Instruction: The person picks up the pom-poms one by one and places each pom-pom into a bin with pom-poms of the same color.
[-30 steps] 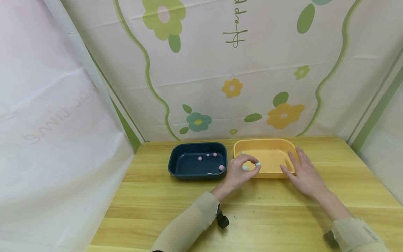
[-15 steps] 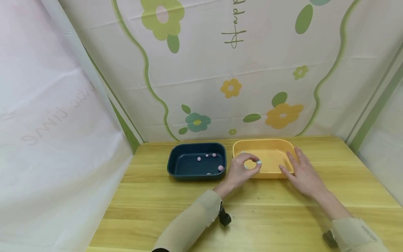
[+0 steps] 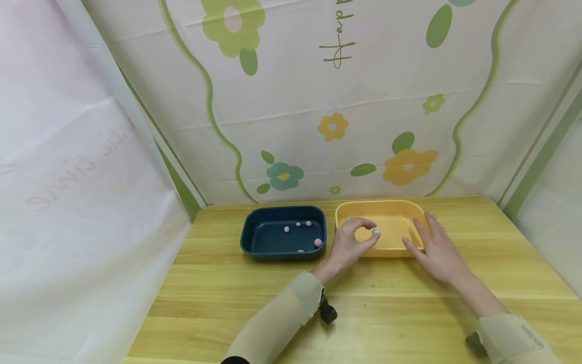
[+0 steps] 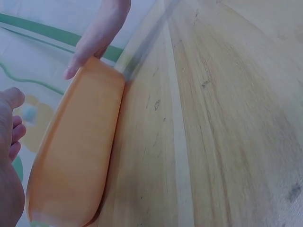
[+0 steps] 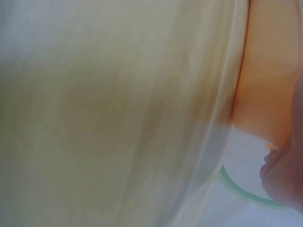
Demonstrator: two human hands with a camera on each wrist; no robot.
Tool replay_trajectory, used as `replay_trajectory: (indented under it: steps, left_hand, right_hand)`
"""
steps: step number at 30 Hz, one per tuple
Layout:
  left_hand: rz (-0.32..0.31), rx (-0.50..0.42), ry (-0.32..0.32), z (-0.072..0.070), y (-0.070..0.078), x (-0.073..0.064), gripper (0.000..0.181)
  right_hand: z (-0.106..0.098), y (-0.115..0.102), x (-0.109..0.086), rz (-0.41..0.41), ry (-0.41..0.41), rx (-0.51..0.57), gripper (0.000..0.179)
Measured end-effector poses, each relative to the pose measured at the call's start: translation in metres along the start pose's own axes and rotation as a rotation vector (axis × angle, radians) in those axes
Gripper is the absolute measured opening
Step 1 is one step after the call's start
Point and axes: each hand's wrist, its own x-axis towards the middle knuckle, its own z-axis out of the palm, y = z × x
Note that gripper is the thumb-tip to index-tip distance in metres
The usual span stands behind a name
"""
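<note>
My left hand [image 3: 347,246] is over the left part of the yellow tray [image 3: 382,203], pinching a small pale mint-blue ball [image 3: 376,231] between thumb and forefinger. In the left wrist view that ball [image 4: 29,113] is a blurred spot beyond the thumb. My right hand [image 3: 442,257] rests at the tray's right end, fingers spread along the rim and thumb at the near side; it holds nothing else. In the right wrist view the right hand [image 5: 284,175] appears at the edge, beside the orange-looking tray wall [image 5: 265,90]. Another pale ball [image 3: 349,219] partly shows behind the left hand.
A dark blue tray [image 3: 273,255] stands just left of the yellow one, with several pink balls [image 3: 319,242] in it. Both trays are near the back of the wooden table [image 3: 386,313]. A flower-printed cloth [image 3: 291,126] hangs behind.
My left hand has shifted slightly up and to the right in the head view, still pinching the ball. The right hand stays on the tray's end.
</note>
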Motion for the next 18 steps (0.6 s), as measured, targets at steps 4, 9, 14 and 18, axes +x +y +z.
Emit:
replay_trajectory:
  steps: [4, 9, 14, 18]
  left_hand:
    - [-0.002, -0.020, 0.000, -0.003, 0.001, -0.003, 0.023]
    - [-0.001, -0.055, 0.006, -0.015, 0.003, -0.005, 0.022]
    - [-0.005, -0.032, -0.010, -0.032, 0.004, -0.004, 0.026]
    - [-0.009, 0.014, -0.044, -0.053, 0.003, -0.007, 0.031]
  right_hand:
    - [0.002, -0.001, -0.001, 0.004, -0.005, -0.004, 0.085]
    - [-0.001, -0.002, 0.003, 0.011, -0.028, -0.002, 0.085]
    - [-0.010, -0.003, 0.009, 0.006, -0.036, 0.001, 0.085]
    - [-0.015, -0.002, 0.009, 0.006, -0.030, -0.001, 0.087]
